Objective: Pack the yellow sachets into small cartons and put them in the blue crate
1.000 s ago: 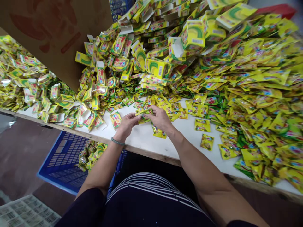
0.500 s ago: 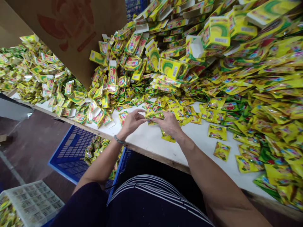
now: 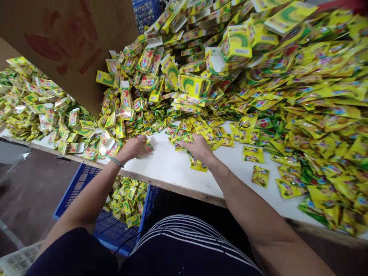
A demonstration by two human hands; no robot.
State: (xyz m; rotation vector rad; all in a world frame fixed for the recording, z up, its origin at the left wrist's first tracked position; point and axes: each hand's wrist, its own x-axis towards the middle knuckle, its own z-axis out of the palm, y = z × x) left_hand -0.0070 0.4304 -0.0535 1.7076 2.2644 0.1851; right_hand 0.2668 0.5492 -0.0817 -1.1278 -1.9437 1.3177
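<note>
My left hand (image 3: 135, 147) is closed on a small open carton (image 3: 149, 146) at the table's front left, its pale flap pointing right. To the right, my right hand (image 3: 198, 147) pinches yellow-green sachets (image 3: 184, 140) between thumb and fingers. Another yellow sachet (image 3: 197, 163) lies on the white table (image 3: 166, 165) just below that hand. Loose sachets spread behind and to the right of it. A heap of yellow-green cartons (image 3: 191, 85) rises behind both hands.
A brown cardboard box (image 3: 71, 46) leans at the back left, among more cartons. Below the table edge, a blue crate (image 3: 83, 188) holds filled cartons. A large sachet pile (image 3: 324, 126) covers the right side. A white crate (image 3: 20, 260) is at the lower left.
My left hand has moved left, away from the sachets, and has taken hold of a carton. My right hand keeps the sachets. The view has shifted slightly.
</note>
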